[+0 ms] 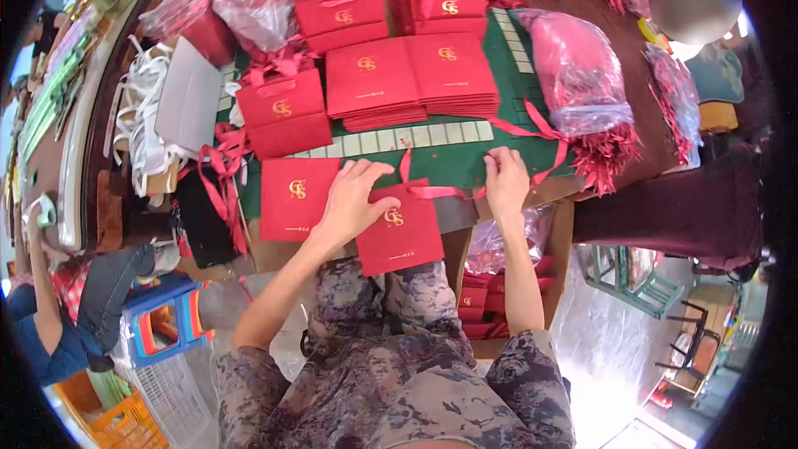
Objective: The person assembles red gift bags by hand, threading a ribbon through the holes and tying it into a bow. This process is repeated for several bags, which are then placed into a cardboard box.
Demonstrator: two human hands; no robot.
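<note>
A red pouch with a gold logo [403,237] lies at the table's front edge, its ribbon [436,192] running right. My left hand [356,199] rests at its left side, thumb and fingers apart, touching its upper left part. Left of that hand lies another red pouch [287,208]. My right hand [505,179] is right of the ribbon, fingertips pinched together near the ribbon's end; what they hold is too small to make out. Stacked red pouches [371,83] sit beyond a pale ruler strip [416,137] on the green mat [457,158].
Plastic-wrapped red bundles [573,71] lie at the right and back left. White straps [145,116] hang beside a pale box [189,96]. An open carton [561,270] with red pouches stands below my right forearm. Another person's arm [46,291] shows at far left.
</note>
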